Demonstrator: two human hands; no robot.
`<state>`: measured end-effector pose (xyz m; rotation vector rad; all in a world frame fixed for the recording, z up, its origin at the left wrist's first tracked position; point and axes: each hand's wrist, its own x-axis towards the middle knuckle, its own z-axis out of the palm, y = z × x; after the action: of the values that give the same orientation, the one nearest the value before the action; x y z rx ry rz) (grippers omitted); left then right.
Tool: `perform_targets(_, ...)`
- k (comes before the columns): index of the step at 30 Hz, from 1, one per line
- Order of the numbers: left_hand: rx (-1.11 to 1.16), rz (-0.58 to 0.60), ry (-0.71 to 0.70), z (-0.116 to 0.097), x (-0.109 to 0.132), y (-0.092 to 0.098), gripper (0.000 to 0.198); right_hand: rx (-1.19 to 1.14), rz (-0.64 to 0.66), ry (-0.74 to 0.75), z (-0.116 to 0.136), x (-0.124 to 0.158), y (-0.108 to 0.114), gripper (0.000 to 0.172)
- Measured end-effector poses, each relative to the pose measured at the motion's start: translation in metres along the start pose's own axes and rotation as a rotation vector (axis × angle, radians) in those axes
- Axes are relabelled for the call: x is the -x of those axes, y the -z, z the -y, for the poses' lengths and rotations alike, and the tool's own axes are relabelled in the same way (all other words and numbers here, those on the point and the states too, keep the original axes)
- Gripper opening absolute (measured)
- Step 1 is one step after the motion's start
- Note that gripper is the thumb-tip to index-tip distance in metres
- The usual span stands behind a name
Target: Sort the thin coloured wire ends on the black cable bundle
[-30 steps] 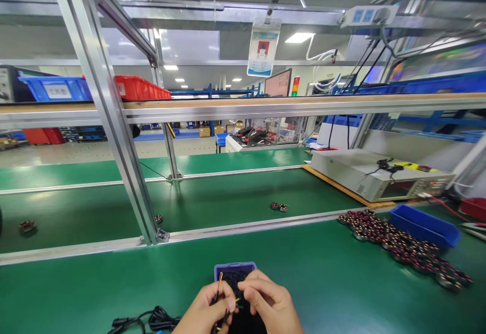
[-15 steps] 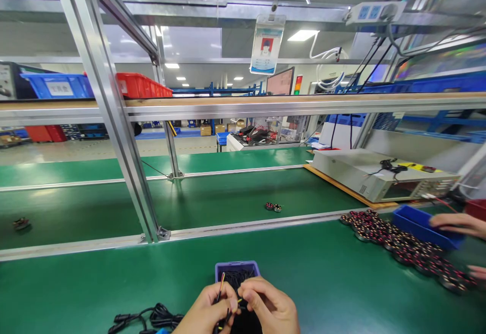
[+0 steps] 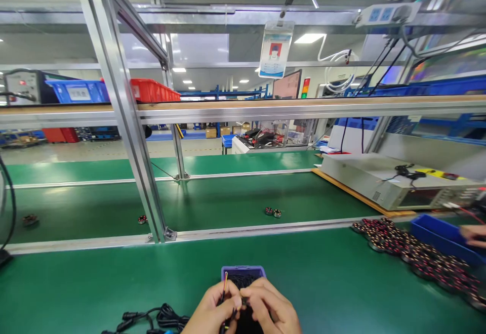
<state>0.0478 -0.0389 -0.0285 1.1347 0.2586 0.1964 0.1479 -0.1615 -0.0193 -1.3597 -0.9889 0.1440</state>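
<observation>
Low in the view, my left hand (image 3: 218,307) is closed around a thin black cable (image 3: 224,298). Red and yellow wire ends stick up above its fingers, and another yellow end shows below. My right hand (image 3: 270,306) has thumb and forefinger pinched against the left fingertips, over a dark bit of the cable. The fingers hide the exact point of contact. Just behind both hands stands a purple bin (image 3: 243,268) with black cables inside. To the left, coiled black cables (image 3: 169,318) with connectors lie on the green work surface.
Many round copper-wound motor parts (image 3: 413,253) are heaped at right, beside a blue bin (image 3: 440,235) touched by another person's hand (image 3: 474,235). A metal post (image 3: 131,136) rises left of centre. Two wound parts (image 3: 273,212) sit on the green strip behind the rail.
The view has swung slightly left and up. My hands remain together, with the right fingertips closer to the left. The other person's hand has shifted right. Another wound part shows beside the post.
</observation>
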Motion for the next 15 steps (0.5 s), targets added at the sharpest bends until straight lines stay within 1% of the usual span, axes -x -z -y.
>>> perform_targets(4, 0.076, -0.077, -0.03, 0.01, -0.006, -0.001, 0.02, -0.01, 0.073, -0.089, -0.003, -0.002, 0.001, 0.033)
perform_targets(7, 0.131, -0.119, -0.012, 0.011, -0.006, -0.003, 0.016, -0.038, 0.111, -0.161, -0.005, -0.003, 0.004, 0.027)
perform_targets(11, 0.14, -0.031, 0.061, -0.001, 0.001, -0.002, 0.02, -0.027, 0.223, -0.172, -0.004, -0.006, 0.008, 0.014)
perform_targets(13, 0.135, 0.008, 0.066, -0.006, 0.003, -0.002, 0.02, 0.006, 0.284, -0.133, -0.001, -0.008, 0.011, 0.011)
perform_targets(15, 0.136, 0.014, 0.051, -0.006, 0.004, -0.002, 0.019, 0.054, 0.278, -0.049, 0.002, -0.01, 0.015, 0.014)
